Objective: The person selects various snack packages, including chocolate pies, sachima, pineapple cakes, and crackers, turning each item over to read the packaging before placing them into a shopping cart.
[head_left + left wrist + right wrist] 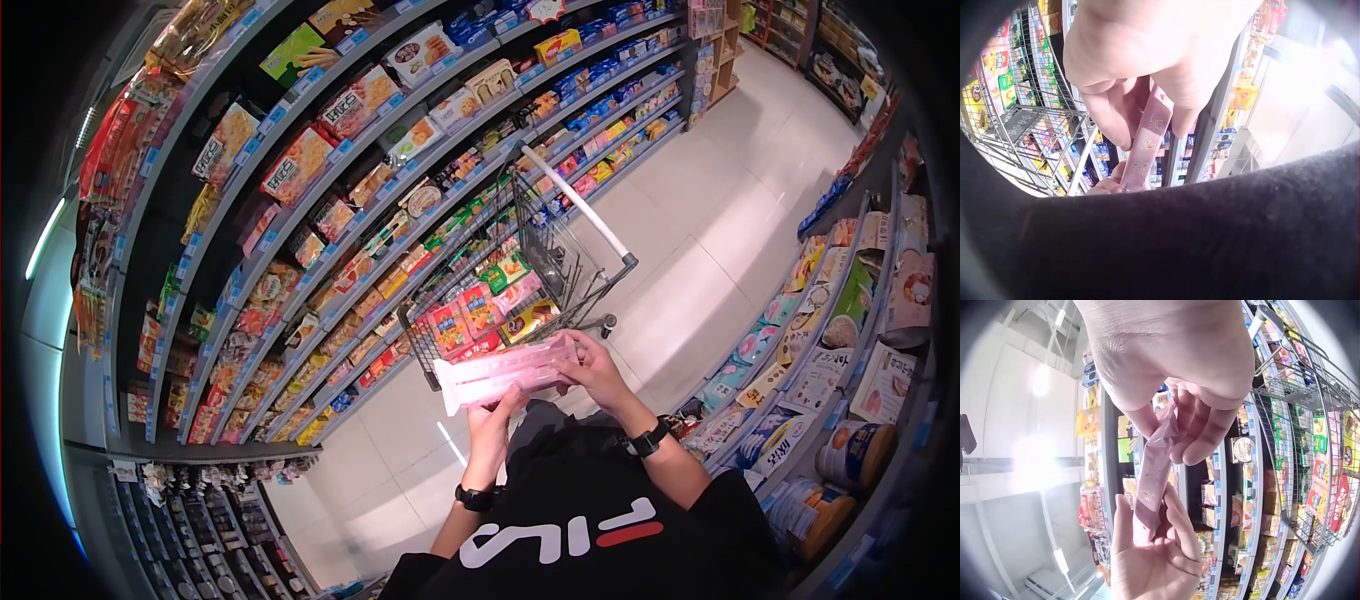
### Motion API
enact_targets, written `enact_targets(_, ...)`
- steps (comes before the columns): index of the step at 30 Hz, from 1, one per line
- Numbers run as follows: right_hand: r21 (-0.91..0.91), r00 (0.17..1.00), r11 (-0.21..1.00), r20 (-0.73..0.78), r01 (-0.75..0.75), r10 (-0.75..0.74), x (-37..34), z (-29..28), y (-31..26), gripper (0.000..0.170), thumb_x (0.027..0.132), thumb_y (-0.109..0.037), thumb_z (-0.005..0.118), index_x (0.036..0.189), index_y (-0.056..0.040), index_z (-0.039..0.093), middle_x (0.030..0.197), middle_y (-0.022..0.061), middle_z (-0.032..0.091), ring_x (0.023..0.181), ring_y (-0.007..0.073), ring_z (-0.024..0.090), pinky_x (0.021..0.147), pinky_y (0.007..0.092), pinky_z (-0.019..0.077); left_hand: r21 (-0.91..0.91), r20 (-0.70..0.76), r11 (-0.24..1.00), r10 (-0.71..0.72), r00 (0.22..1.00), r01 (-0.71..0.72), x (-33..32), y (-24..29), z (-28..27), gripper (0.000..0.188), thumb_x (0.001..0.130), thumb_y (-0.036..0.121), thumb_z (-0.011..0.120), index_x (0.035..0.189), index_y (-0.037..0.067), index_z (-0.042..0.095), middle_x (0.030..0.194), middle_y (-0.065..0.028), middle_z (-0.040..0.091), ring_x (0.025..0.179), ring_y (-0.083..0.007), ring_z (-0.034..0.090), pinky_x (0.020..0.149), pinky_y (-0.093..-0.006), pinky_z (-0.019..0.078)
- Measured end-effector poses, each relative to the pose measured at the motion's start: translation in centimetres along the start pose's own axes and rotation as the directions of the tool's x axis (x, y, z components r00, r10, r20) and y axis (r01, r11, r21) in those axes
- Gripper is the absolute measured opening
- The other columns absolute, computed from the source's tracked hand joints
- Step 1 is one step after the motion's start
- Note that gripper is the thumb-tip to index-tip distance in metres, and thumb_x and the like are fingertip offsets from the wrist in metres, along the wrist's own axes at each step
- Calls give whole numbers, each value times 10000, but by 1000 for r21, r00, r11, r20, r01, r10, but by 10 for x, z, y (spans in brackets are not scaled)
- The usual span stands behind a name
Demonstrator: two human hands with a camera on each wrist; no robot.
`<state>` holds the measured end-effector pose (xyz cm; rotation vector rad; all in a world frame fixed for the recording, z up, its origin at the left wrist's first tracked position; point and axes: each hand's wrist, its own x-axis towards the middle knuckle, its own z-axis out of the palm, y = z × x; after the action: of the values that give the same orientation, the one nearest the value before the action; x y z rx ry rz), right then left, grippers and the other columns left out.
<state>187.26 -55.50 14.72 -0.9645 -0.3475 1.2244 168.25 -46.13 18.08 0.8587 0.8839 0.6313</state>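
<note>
Both hands hold a long pink snack packet (500, 373) in front of the person's chest, over the near end of a shopping cart (560, 275). The left hand (490, 425) grips its left part from below, the thumb lying along the near edge. At the other end, the right hand (597, 375) pinches the crimped wrapper between thumb and fingers. Seen edge-on in the right wrist view, the packet (1155, 469) runs between the right hand (1172, 356) and the left hand (1157, 569). The left wrist view shows its narrow printed side (1147, 144).
In the cart basket lie red packs (465, 315), a green pack (507, 270) and a yellow pack (530, 320). Tall snack shelves (370, 150) line the left side. Another shelf (840, 300) of packs and tins stands at the right. Pale tiled floor (690, 270) runs between them.
</note>
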Motion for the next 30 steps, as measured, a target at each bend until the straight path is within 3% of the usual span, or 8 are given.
enact_targets(9, -31, 998, 999, -52, 37, -39, 13, -12, 3, 639, 951, -139, 747, 1504, -16, 451, 1121, 100, 720, 889, 137, 691, 756, 266, 567, 33, 33, 998, 56, 998, -57, 17, 7, 3, 374, 983, 56, 682, 1334, 18, 560, 1223, -91, 682, 1052, -183, 698, 898, -366, 604)
enact_targets(10, -223, 973, 959, -109, 174, -202, 17, -10, 6, 604, 948, -163, 758, 1472, -11, 497, 1140, 97, 722, 949, 141, 685, 824, 283, 557, 32, 38, 998, 55, 998, -56, 20, 6, 1, 374, 983, 56, 682, 1334, 18, 560, 1223, -91, 682, 1052, -183, 698, 898, -366, 604)
enact_targets(12, -416, 919, 864, -139, 285, -370, 22, -11, 10, 572, 944, -188, 768, 1439, -6, 544, 1159, 94, 723, 1010, 144, 679, 892, 300, 547, 403, 16, 896, 198, 980, -188, 22, 9, 2, 309, 971, 31, 691, 1265, -24, 616, 1221, -100, 685, 1040, -191, 699, 889, -321, 580)
enact_targets(16, -383, 993, 918, 93, 107, -77, 24, -10, 3, 564, 930, -305, 785, 1354, 25, 613, 1210, 104, 713, 1105, 153, 653, 969, 327, 511, 473, 169, 705, 517, 839, -529, 28, 30, 18, 392, 863, 34, 798, 1237, -9, 689, 1220, -105, 714, 1023, -229, 692, 936, -344, 538)
enact_targets(18, -271, 967, 963, 243, -15, 83, 26, -6, 7, 591, 942, -345, 764, 1352, 48, 601, 1238, 118, 704, 1120, 168, 661, 967, 320, 511, 657, 486, 233, 596, 639, -717, 37, 37, 9, 540, 763, 7, 814, 1285, 25, 680, 1233, -119, 714, 1110, -296, 660, 1012, -386, 497)
enact_targets(20, -24, 949, 999, 314, -23, 29, 34, 1, 17, 637, 982, -453, 684, 1345, 63, 594, 1229, 108, 702, 1094, 165, 673, 964, 300, 511, 635, 545, 221, 551, 631, -741, 41, 41, 3, 607, 690, -33, 784, 1279, 84, 701, 1299, -119, 685, 1196, -344, 612, 1055, -427, 472)
enact_targets(24, 16, 986, 995, 134, -101, 98, 39, 27, 2, 487, 1033, -344, 615, 1353, 23, 603, 1166, 47, 706, 1064, 84, 637, 933, 246, 504, 577, 674, 140, 474, 566, -804, 64, 45, -15, 600, 697, -99, 694, 1247, 139, 725, 1425, -118, 609, 1247, -344, 588, 1061, -441, 484)
enact_targets(30, -273, 993, 956, 29, -106, 118, 77, 49, 15, 438, 923, -45, 654, 1353, 23, 610, 1087, 32, 719, 911, 60, 648, 798, 240, 533, 536, 707, 208, 418, 570, -818, 97, 60, -66, 388, 771, -42, 746, 1136, 89, 735, 1343, -130, 642, 1197, -340, 609, 1017, -452, 489)
